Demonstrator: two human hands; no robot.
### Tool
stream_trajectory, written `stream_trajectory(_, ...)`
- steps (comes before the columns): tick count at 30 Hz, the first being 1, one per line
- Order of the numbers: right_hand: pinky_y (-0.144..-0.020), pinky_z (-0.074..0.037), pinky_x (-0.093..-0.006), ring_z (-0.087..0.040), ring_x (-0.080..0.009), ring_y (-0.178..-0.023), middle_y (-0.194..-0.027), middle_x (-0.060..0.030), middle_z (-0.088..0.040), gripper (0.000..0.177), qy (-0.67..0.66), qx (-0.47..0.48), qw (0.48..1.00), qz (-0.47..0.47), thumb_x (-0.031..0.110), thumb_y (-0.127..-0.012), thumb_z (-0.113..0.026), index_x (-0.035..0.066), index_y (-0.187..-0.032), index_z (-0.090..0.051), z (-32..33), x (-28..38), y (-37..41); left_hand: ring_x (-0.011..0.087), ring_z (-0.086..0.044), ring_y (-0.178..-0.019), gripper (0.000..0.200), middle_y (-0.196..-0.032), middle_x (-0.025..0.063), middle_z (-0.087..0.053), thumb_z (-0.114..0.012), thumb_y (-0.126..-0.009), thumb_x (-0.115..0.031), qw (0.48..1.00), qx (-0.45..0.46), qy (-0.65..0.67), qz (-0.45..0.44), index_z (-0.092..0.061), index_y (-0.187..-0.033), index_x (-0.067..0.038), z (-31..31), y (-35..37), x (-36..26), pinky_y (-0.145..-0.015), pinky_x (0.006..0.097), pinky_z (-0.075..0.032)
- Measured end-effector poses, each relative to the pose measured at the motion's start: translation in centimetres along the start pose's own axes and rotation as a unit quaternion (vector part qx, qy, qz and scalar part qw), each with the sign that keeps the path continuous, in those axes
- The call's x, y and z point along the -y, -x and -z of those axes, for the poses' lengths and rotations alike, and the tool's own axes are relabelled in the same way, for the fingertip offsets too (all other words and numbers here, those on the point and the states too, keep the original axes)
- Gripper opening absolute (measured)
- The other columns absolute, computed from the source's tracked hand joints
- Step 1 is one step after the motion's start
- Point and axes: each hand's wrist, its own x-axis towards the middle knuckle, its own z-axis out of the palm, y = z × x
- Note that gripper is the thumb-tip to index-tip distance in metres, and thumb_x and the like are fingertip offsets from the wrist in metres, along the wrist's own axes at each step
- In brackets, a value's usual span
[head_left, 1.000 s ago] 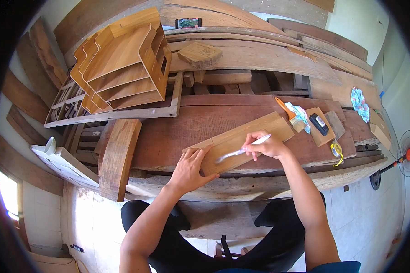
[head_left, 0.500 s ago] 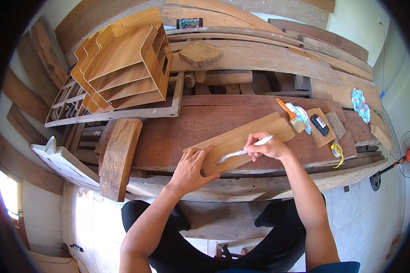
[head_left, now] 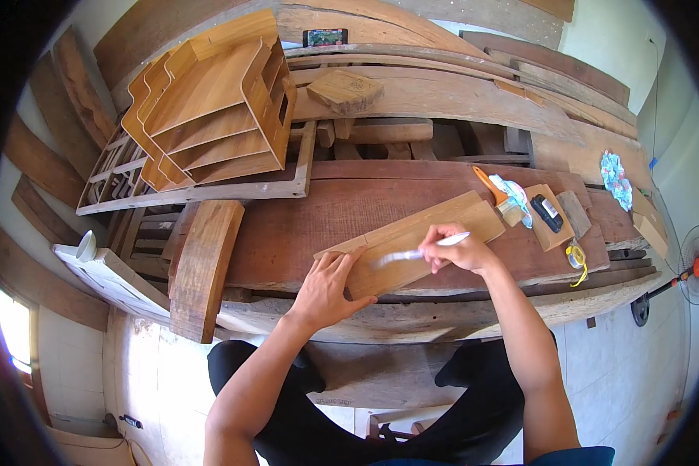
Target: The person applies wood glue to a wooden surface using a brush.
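Observation:
A light brown board (head_left: 435,225) lies at a slant on a reddish-brown plank (head_left: 349,182). My left hand (head_left: 328,291) grips the board's left end, thumb at the near edge and fingers over the top. My right hand (head_left: 452,248) is closed round a thin white-handled brush (head_left: 412,255). The brush's tip is blurred and lies over the left part of the board; whether it touches cannot be told. An orange-handled brush (head_left: 489,185) and a crumpled cloth (head_left: 514,194) are beside the board's right end.
A wooden tiered organizer (head_left: 210,116) stands at the back left. To the right are a black object (head_left: 547,213) on a small block, a tape measure (head_left: 575,255) and another cloth (head_left: 615,180). A phone (head_left: 325,37) stands at the back. A thick wood piece (head_left: 206,268) lies left.
The white-handled brush in my right hand has shifted slightly, and its tip is more blurred. My left hand keeps its hold on the board.

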Motion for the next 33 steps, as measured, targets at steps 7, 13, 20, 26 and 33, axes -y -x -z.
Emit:
stream_trajectory(7, -0.071, -0.061, -0.0291, -0.07, -0.0138, -0.079, -0.089, -0.0095, -0.073, 0.014, -0.009, -0.009, 1.0, -0.009, 0.012, -0.097, -0.075, -0.001, -0.098, -0.069, -0.3, 0.6, 0.3, 0.0401, -0.049, -0.138, 0.097, -0.14, 0.0236, -0.058, -0.082, -0.084, -0.057, 1.0, -0.01, -0.02, -0.014, -0.04, -0.158, -0.012, 0.1, 0.0, 0.0, -0.121, 0.0498, -0.039)
stream_trajectory(13, -0.072, -0.061, -0.0292, -0.071, -0.0139, -0.079, -0.089, -0.0099, -0.073, 0.014, -0.003, 0.029, 1.0, -0.003, 0.012, -0.097, -0.074, -0.001, -0.098, -0.068, 0.1, 0.0, 0.2, 0.0401, -0.049, -0.138, 0.096, -0.14, 0.0228, -0.058, -0.082, -0.084, -0.056, 1.0, -0.007, -0.012, -0.011, -0.04, -0.158, -0.013, 0.3, 0.1, -0.2, -0.12, 0.0503, -0.04)
stream_trajectory(20, -0.072, -0.061, -0.0292, -0.07, -0.014, -0.079, -0.091, -0.0092, -0.073, 0.012, 0.012, 0.003, 1.0, -0.003, 0.01, -0.097, -0.074, -0.001, -0.099, -0.07, 0.0, -0.1, 0.0, 0.0396, -0.048, -0.138, 0.096, -0.139, 0.0228, -0.058, -0.082, -0.084, -0.056, 1.0, -0.01, -0.014, -0.018, -0.04, -0.158, -0.012, 0.2, 0.1, -0.1, -0.121, 0.0503, -0.039)
stream_trajectory(26, -0.072, -0.06, -0.0285, -0.071, -0.0142, -0.081, -0.092, -0.0101, -0.074, 0.012, 0.0, 0.007, 1.0, 0.003, 0.011, -0.097, -0.075, 0.0, -0.097, -0.071, 0.3, -0.2, 0.1, 0.0395, -0.048, -0.138, 0.096, -0.14, 0.0225, -0.057, -0.082, -0.084, -0.056, 1.0, -0.008, -0.013, -0.013, -0.04, -0.158, -0.013, 0.0, 0.0, 0.0, -0.121, 0.0501, -0.038)
stream_trajectory(33, -0.073, -0.059, -0.0288, -0.071, -0.0139, -0.08, -0.091, -0.0102, -0.075, 0.012, 0.001, -0.006, 1.0, 0.002, 0.01, -0.096, -0.076, -0.001, -0.099, -0.072, -0.3, -0.1, 0.0, 0.0396, -0.048, -0.138, 0.097, -0.141, 0.0227, -0.057, -0.083, -0.083, -0.055, 1.0, -0.009, -0.014, -0.011, -0.04, -0.159, -0.013, 0.1, 0.1, -0.2, -0.121, 0.0497, -0.038)
